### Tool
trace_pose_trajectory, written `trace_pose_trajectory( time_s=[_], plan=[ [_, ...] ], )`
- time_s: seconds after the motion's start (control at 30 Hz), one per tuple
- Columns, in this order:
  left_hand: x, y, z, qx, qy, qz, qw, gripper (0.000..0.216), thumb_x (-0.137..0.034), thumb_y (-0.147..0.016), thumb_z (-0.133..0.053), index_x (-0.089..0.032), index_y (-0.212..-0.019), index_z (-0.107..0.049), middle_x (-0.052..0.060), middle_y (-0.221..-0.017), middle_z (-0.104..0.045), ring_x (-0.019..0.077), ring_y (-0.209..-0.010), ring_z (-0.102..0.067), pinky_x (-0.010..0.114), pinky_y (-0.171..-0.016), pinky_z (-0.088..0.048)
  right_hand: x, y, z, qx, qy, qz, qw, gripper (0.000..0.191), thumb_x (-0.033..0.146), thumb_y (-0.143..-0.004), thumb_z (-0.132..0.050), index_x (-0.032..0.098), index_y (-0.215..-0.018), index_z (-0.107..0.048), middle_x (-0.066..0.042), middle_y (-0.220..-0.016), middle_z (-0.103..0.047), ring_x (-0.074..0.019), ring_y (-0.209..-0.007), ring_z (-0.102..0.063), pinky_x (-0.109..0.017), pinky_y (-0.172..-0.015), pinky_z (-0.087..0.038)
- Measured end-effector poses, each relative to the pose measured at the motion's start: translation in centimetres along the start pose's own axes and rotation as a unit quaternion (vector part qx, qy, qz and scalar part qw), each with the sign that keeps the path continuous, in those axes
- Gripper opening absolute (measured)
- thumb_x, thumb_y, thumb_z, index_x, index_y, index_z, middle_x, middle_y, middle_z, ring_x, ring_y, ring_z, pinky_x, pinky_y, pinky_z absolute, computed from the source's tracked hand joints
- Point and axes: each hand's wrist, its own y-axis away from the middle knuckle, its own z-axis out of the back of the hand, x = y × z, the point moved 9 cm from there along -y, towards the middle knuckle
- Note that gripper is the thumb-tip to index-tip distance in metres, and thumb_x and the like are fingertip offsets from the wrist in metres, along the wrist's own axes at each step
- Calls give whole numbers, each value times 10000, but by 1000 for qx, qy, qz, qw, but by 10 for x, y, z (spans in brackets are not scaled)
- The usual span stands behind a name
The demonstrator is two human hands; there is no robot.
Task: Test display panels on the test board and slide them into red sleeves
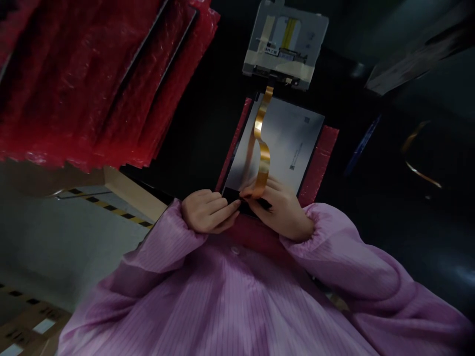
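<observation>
A flat grey display panel [285, 133] with small printed codes lies on a red bubble-wrap sheet [322, 163]. An orange ribbon cable [264, 153] runs in a curve above it, from a grey circuit box [315, 39] down to the panel's near edge. My right hand [284, 205] is closed on the cable's near end, its fingertips pinched together there. At the near left corner of the panel, my left hand [210, 211] has its fingers drawn together, the index fingertip close to the right fingertips. Whatever lies between the left fingers is hidden.
Several panels in red bubble-wrap bags [85, 84] stand in a row at the left. On the dark table to the right lie a blue strip [363, 143] and another thin ribbon cable [417, 165]. Cardboard boxes [33, 326] sit on the floor at the lower left.
</observation>
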Motion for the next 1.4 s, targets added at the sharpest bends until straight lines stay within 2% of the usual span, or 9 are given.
trace_pose_trajectory(
  time_s=[0.2, 0.43, 0.6, 0.73, 0.87, 1.03, 1.4],
  plan=[
    [0, -1, 0, -1, -6, -5, 1000, 229, -205, -770, -675, -103, -971, -635, -61, -556, -514, 69, -515, -453, 243, -468, -313, 5, 2, -1, 2, 32, 20, 999, 130, 118, -918, -497, 161, -838, -589, -52, -919, -624, -164, -934, -573, -312, -806, -519],
    [1, -1, 0, -7, -1, -11, 1000, 225, -200, -744, -700, -107, -943, -650, -56, -552, -519, 75, -502, -433, 247, -451, -300, 5, 1, 2, -12, 16, 17, 1000, 104, 83, -887, -557, 163, -851, -613, -26, -863, -616, -143, -842, -538, -278, -750, -500],
    [1, 3, -1, -4, 6, -16, 1000, 232, -206, -763, -686, -100, -965, -643, -56, -569, -509, 69, -514, -434, 245, -461, -288, -5, 1, 7, -34, -37, -41, 998, 95, 123, -910, -562, 157, -935, -648, -22, -922, -667, -144, -910, -613, -299, -826, -527],
    [1, 3, 0, 7, 11, -6, 1000, 252, -198, -752, -700, -109, -981, -642, -58, -586, -521, 63, -524, -420, 245, -480, -282, -12, 2, 6, -23, -72, -83, 994, 160, 101, -906, -530, 169, -964, -662, -14, -972, -676, -137, -949, -626, -305, -878, -533],
    [1, 3, -1, 36, 8, 5, 999, 234, -180, -769, -689, -108, -985, -634, -60, -592, -522, 68, -540, -439, 250, -501, -305, -9, 3, 8, -35, -61, -70, 995, 160, 107, -905, -546, 169, -955, -685, -24, -954, -670, -142, -941, -621, -302, -847, -541],
    [1, 7, 1, -4, 6, -14, 1000, 269, -186, -724, -722, -106, -970, -647, -59, -585, -500, 68, -527, -399, 247, -474, -279, -7, 4, 10, -54, -55, -55, 996, 145, 96, -894, -568, 143, -944, -696, -42, -940, -670, -144, -918, -619, -303, -823, -543],
    [1, 9, -2, 15, -6, 1, 1000, 228, -204, -742, -727, -146, -938, -625, -66, -561, -490, 71, -502, -412, 263, -468, -291, 1, 1, 9, -46, -56, 1, 997, 130, 46, -854, -588, 92, -923, -688, -86, -887, -657, -186, -893, -626, -335, -749, -558]
  ],
)
